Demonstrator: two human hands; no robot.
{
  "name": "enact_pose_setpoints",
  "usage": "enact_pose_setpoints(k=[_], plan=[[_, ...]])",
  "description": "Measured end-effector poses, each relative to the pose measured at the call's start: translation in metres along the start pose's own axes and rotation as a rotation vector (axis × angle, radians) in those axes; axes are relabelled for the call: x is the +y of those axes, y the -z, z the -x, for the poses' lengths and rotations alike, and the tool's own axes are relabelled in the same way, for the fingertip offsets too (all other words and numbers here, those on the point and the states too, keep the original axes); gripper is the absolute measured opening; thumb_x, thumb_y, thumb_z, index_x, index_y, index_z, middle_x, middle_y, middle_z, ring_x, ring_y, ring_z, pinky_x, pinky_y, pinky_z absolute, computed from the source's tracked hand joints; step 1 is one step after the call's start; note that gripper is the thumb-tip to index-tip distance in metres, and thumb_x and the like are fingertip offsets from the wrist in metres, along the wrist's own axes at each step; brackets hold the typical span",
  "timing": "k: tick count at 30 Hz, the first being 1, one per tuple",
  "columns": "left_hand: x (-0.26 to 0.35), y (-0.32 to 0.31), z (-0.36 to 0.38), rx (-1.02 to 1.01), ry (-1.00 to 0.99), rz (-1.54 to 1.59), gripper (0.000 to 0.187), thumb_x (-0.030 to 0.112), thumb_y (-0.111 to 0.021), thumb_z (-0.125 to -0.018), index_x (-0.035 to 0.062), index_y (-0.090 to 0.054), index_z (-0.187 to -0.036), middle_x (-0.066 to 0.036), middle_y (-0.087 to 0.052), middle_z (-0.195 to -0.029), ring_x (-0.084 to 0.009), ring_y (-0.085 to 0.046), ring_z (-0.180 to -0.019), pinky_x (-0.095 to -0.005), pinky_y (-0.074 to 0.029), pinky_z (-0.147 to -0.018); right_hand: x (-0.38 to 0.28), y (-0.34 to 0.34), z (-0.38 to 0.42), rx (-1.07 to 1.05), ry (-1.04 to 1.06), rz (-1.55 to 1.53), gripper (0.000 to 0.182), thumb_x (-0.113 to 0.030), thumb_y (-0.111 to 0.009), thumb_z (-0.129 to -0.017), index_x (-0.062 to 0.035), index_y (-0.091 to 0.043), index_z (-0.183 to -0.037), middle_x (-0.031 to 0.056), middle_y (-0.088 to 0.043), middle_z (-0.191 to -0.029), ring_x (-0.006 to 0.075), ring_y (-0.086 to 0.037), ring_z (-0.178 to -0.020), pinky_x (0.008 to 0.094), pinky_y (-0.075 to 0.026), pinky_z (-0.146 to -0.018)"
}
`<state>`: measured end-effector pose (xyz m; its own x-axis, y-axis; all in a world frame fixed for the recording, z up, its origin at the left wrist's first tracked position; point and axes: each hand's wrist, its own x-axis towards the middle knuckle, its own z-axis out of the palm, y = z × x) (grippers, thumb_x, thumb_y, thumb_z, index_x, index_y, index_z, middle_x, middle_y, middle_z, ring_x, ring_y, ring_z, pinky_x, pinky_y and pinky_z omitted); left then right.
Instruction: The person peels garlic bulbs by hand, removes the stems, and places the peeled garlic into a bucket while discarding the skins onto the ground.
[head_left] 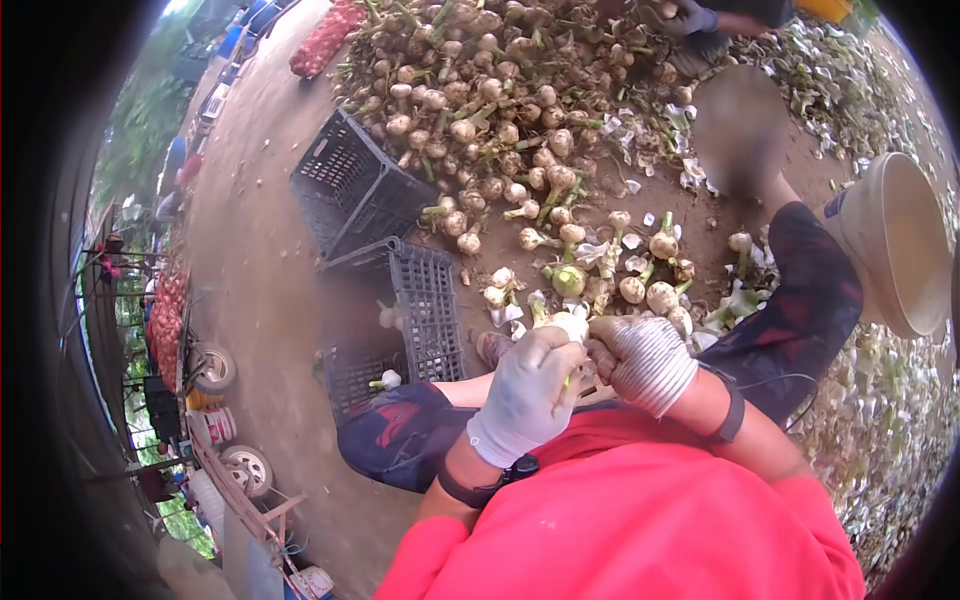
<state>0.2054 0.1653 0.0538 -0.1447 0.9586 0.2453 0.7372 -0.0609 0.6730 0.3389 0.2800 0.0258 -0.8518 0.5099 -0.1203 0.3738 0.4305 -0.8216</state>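
Close in front of my red top, both gloved hands are at a white garlic bulb [568, 324] with a short stem stub. My left hand [525, 392], in a pale glove, has its fingers curled around the bulb's near side. On the other side, my right hand [645, 365], in a grey-white striped glove, is closed with its fingertips close to the bulb. Whether it pinches skin or a small tool is hidden. Just beyond lie loose garlic bulbs [633, 290] with green stems and a greenish round bulb [568, 280].
A large garlic heap [480, 90] spreads ahead. Two black crates [425, 310] [350, 180] stand to the left, the nearer holding a few bulbs. At right are a white bucket [905, 245] and peeled skins [850, 420]. Another person's gloved hand [690, 18] is at the top.
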Motion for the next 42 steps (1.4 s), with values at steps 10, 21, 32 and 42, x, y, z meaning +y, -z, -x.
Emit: enact_pose_setpoints(k=[10, 21, 32, 42], plan=[[-0.004, 0.008, 0.023, -0.069, 0.044, 0.248, 0.021, -0.009, -0.057, -0.071, 0.0045, -0.056, -0.087, -0.012, -0.055, -0.091, -0.0272, -0.056, -0.083, -0.0353, -0.047, -0.072, 0.066, -0.008, -0.015, -0.041, -0.282, 0.447, 0.019, -0.019, -0.065, -0.071, -0.0074, -0.065, -0.086, 0.0183, -0.064, -0.073, 0.0335, -0.065, -0.070, 0.0426, -0.052, -0.065], [-0.016, -0.026, -0.027, -0.211, 0.510, 1.439, 0.049, 0.024, -0.063, -0.084, 0.0025, -0.043, -0.122, -0.006, -0.055, -0.096, -0.0144, -0.054, -0.090, -0.0252, -0.047, -0.078, 0.018, 0.068, 0.028, 0.241, 0.330, 0.211, 0.064, 0.001, -0.061, -0.064, -0.0063, -0.047, -0.126, 0.0156, -0.061, -0.100, 0.0367, -0.059, -0.091, 0.0441, -0.048, -0.078], [-0.267, -0.170, -0.127, -0.347, 0.915, -0.294, 0.064, 0.047, -0.067, -0.076, 0.0026, -0.054, -0.120, -0.021, -0.056, -0.119, -0.0354, -0.057, -0.106, -0.0424, -0.046, -0.090, 0.138, 0.237, 0.079, 0.857, -0.384, 0.859, 0.058, -0.011, -0.060, -0.074, -0.0015, -0.047, -0.129, 0.0200, -0.056, -0.118, 0.0343, -0.053, -0.108, 0.0405, -0.041, -0.094], [-0.266, -0.173, -0.101, 0.201, 1.122, 0.930, 0.049, 0.010, -0.064, -0.081, -0.0004, -0.043, -0.123, -0.010, -0.059, -0.100, -0.0189, -0.058, -0.087, -0.0334, -0.052, -0.074, 0.122, 0.039, -0.079, 0.334, -0.500, -0.682, 0.030, -0.004, -0.057, -0.083, 0.0038, -0.058, -0.112, 0.0112, -0.063, -0.093, 0.0201, -0.060, -0.076, 0.0289, -0.050, -0.069]])
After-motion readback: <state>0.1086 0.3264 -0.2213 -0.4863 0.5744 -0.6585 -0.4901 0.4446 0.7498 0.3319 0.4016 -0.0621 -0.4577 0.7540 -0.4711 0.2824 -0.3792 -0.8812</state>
